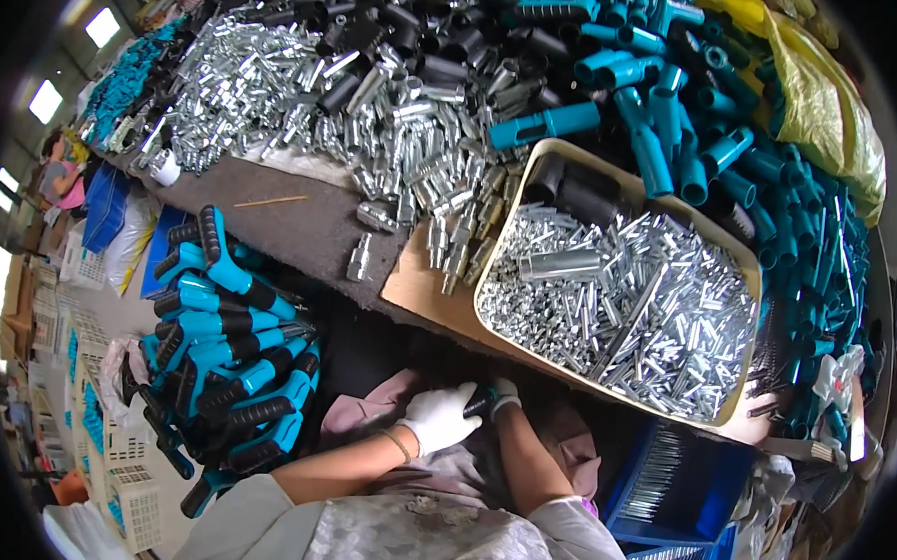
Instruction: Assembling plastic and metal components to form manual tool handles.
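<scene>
Both my hands wear white gloves and meet low, close to my lap at the bench's near edge. My left hand (440,420) is closed round a small dark part (480,402) with a teal tint, perhaps a tool handle. On its other side my right hand (506,394) is closed against the same part; most of its fingers are hidden. Beyond them stands a cream tray (484,272) of small silver pins, with black sleeves in a corner. Left of my hands is a pile of teal-and-black grip-handled tools (255,357).
Silver metal fittings (237,81) heap the bench's back left; teal tubular housings (665,139) cover the right. Yellow sacking (826,106) lies beyond. A blue bin (670,490) with thin metal rods stands at my right. Stacked cream crates (134,496) and a person (63,173) are leftward.
</scene>
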A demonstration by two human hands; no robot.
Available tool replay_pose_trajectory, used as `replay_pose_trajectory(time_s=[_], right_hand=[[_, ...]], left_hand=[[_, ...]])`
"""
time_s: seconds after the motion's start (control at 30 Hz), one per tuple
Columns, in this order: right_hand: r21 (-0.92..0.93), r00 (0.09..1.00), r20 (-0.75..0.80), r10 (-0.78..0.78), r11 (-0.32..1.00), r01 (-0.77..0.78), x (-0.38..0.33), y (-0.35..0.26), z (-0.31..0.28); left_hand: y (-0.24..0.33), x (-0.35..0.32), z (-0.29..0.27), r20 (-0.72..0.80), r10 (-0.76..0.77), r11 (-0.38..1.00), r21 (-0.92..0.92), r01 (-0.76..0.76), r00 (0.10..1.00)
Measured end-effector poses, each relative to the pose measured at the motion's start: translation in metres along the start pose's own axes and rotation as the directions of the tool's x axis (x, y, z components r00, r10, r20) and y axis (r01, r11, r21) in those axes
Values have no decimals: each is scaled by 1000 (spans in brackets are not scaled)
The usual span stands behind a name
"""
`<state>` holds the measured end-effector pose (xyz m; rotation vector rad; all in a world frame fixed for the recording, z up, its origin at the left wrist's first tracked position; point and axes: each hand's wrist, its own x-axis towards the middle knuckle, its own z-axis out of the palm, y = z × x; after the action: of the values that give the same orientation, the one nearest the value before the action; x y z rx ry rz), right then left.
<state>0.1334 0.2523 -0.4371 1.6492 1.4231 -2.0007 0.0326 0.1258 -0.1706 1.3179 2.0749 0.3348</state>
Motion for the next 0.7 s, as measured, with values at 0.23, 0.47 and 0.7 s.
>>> replay_pose_trajectory(time_s=[0.23, 0.47, 0.7], right_hand=[[190, 775, -181, -605, 752, 631, -162, -110, 31], [-156, 664, -413, -623, 767, 623, -146, -101, 31], [-284, 624, -332, -708, 706, 649, -134, -94, 19]], left_hand=[[-24, -5, 19, 25, -51, 998, -28, 52, 998], [-19, 18, 34, -52, -35, 988, -150, 27, 998], [-23, 26, 45, 61, 75, 988, -139, -66, 995]])
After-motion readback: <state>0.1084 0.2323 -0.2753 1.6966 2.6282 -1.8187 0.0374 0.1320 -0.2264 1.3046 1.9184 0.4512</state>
